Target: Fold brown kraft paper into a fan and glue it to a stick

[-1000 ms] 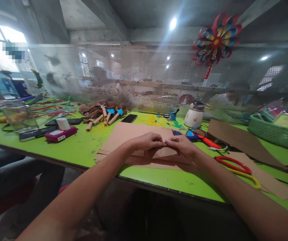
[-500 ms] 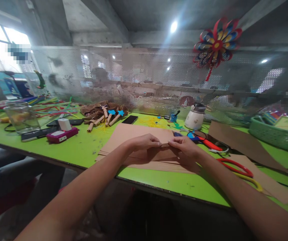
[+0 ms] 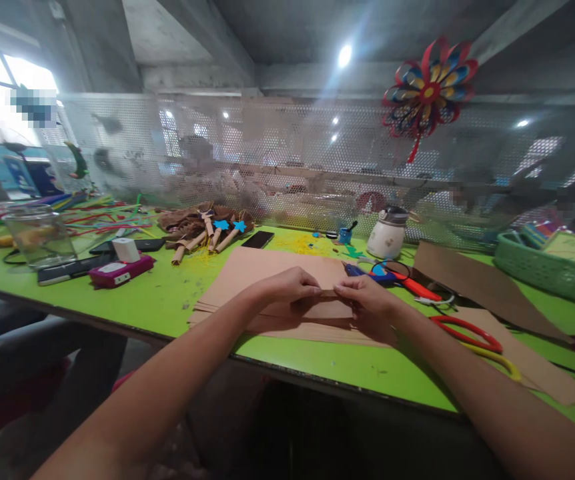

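Note:
Several sheets of brown kraft paper point(image 3: 247, 277) lie stacked at the front of the green table point(image 3: 167, 303). Over the stack, my left hand point(image 3: 295, 285) and my right hand point(image 3: 365, 293) face each other, thumbs and fingertips pinched. Between them runs the edge of a sheet of brown paper point(image 3: 328, 293), which looks slightly curled or folded there. Both hands grip this edge, a short gap apart. Right beside my right hand lie pliers with red and blue handles point(image 3: 417, 285). Scissors with red and yellow handles point(image 3: 467, 333) rest near my right forearm.
A white jug point(image 3: 387, 235) stands behind the pliers, and a green basket point(image 3: 552, 270) is at far right. Paper-wrapped bundles point(image 3: 207, 233) and a black phone point(image 3: 258, 239) lie behind the stack. Left are a purple power strip point(image 3: 121, 271) and a glass jar point(image 3: 40, 237).
Both hands keep their pinch on the paper edge, nearly in place. The edge between the fingers looks slightly more turned over. The whole view has shifted a little.

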Demonstrator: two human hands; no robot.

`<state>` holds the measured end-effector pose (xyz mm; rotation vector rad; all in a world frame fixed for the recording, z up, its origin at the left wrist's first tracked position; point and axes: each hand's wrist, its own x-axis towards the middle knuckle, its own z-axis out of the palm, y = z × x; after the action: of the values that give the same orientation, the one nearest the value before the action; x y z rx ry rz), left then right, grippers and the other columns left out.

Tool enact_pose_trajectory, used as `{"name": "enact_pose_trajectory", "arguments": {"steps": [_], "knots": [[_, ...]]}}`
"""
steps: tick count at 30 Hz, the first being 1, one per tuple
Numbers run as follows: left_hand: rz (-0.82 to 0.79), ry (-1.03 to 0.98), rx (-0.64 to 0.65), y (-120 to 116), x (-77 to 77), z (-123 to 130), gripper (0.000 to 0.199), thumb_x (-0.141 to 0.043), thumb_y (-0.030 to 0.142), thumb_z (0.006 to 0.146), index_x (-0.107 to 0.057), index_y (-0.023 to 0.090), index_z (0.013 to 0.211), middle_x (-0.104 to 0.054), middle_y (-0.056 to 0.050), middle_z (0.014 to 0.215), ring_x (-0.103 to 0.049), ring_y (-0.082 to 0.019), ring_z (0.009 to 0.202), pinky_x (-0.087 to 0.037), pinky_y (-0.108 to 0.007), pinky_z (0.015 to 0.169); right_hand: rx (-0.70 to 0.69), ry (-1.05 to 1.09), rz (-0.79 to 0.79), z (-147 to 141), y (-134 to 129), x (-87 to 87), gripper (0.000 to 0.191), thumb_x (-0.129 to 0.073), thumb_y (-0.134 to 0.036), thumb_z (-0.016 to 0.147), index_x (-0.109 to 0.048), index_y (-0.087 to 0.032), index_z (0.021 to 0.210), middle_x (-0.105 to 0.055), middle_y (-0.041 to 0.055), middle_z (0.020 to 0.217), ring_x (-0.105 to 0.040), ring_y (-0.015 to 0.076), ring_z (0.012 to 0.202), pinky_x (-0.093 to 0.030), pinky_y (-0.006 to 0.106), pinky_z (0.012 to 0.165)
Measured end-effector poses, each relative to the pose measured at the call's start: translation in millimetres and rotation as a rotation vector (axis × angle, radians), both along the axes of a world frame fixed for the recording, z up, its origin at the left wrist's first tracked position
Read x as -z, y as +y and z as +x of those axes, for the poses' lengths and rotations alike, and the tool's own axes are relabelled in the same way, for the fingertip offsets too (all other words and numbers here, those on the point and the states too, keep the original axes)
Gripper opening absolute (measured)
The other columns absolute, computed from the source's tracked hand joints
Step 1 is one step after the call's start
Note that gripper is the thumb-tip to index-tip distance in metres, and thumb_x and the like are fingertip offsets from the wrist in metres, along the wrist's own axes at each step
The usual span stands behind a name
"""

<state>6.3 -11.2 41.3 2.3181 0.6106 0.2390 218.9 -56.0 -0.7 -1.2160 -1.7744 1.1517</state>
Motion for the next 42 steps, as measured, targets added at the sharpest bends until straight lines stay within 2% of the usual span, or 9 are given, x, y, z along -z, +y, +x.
{"name": "enact_pose_trajectory", "arguments": {"steps": [6,10,13,15,17,24,29,36,42], "knots": [[0.043,-0.011,-0.007,1.2,-0.4,0.2,0.030,-0.046,0.036,0.080,-0.056,0.013,0.063,-0.054,0.001,0.052,-0.045,-0.009,0.049,-0.032,-0.021,0.050,-0.061,0.027,-0.051,0.5,-3.3,-2.9,0.042,-0.053,-0.056,0.076,-0.044,-0.018,0.060,-0.039,-0.0082,0.043,-0.045,0.0084,0.034,-0.039,0.021,0.037],[-0.021,-0.018,0.061,2.4,0.0,-2.7,0.034,-0.045,0.039,0.082,-0.056,0.013,0.063,-0.051,0.001,0.049,-0.044,-0.009,0.047,-0.033,-0.022,0.051,-0.078,-0.147,0.086,-0.9,-6.0,-11.4,0.043,-0.049,-0.053,0.079,-0.053,-0.015,0.061,-0.049,-0.0028,0.048,-0.047,0.0086,0.044,-0.040,0.021,0.045],[-0.069,-0.026,0.086,0.8,0.5,-2.9,0.034,-0.044,0.041,0.082,-0.059,0.013,0.071,-0.050,0.002,0.049,-0.042,-0.008,0.045,-0.033,-0.022,0.050,-0.068,-0.261,0.220,-5.7,-6.4,-14.8,0.034,-0.054,-0.047,0.078,-0.066,-0.015,0.078,-0.063,0.0036,0.068,-0.055,0.0134,0.062,-0.042,0.024,0.055],[-0.070,-0.015,0.075,-1.3,0.3,-1.4,0.033,-0.046,0.041,0.082,-0.060,0.013,0.071,-0.050,0.002,0.048,-0.041,-0.008,0.045,-0.032,-0.022,0.050,-0.060,-0.278,0.266,-9.7,-5.7,-14.5,0.030,-0.057,-0.043,0.076,-0.068,-0.015,0.083,-0.066,0.0051,0.076,-0.055,0.0160,0.070,-0.043,0.025,0.059],[-0.066,-0.002,0.064,-3.0,-0.4,0.4,0.034,-0.046,0.041,0.082,-0.060,0.013,0.070,-0.050,0.002,0.048,-0.042,-0.009,0.044,-0.032,-0.022,0.050,-0.054,-0.279,0.284,-12.5,-4.9,-13.7,0.030,-0.057,-0.042,0.075,-0.069,-0.015,0.080,-0.065,0.0048,0.074,-0.054,0.0163,0.069,-0.042,0.025,0.058],[0.112,0.044,0.025,4.2,-2.4,-1.8,0.040,-0.046,0.049,0.081,-0.060,0.013,0.070,-0.057,-0.001,0.053,-0.048,-0.010,0.050,-0.034,-0.022,0.052,-0.054,-0.264,0.216,-9.4,-6.8,-17.9,0.036,-0.055,-0.046,0.076,-0.067,-0.013,0.071,-0.054,0.0001,0.061,-0.044,0.0110,0.058,-0.034,0.022,0.052],[0.118,0.086,0.077,12.0,-1.1,-6.0,0.031,-0.047,0.040,0.082,-0.062,0.014,0.073,-0.059,0.000,0.055,-0.049,-0.009,0.049,-0.034,-0.020,0.051,-0.055,-0.259,0.173,-1.5,-4.6,-16.7,0.036,-0.056,-0.047,0.074,-0.064,-0.012,0.071,-0.047,-0.0020,0.057,-0.039,0.0093,0.055,-0.029,0.022,0.050],[0.143,0.090,0.047,10.3,-2.9,-5.1,0.026,-0.050,0.035,0.080,-0.064,0.014,0.077,-0.054,0.002,0.049,-0.045,-0.008,0.046,-0.032,-0.019,0.049,-0.118,-0.208,0.114,7.5,1.8,-13.2,0.038,-0.057,-0.049,0.073,-0.064,-0.011,0.071,-0.048,-0.0025,0.059,-0.038,0.0088,0.056,-0.028,0.023,0.053],[0.204,0.101,0.014,4.5,-5.3,-2.1,0.023,-0.049,0.030,0.081,-0.064,0.013,0.077,-0.055,0.002,0.049,-0.046,-0.008,0.047,-0.032,-0.019,0.051,-0.110,-0.154,0.038,6.8,0.3,-15.0,0.041,-0.061,-0.052,0.069,-0.064,-0.012,0.071,-0.050,-0.0023,0.059,-0.038,0.0087,0.055,-0.028,0.024,0.053]]}}
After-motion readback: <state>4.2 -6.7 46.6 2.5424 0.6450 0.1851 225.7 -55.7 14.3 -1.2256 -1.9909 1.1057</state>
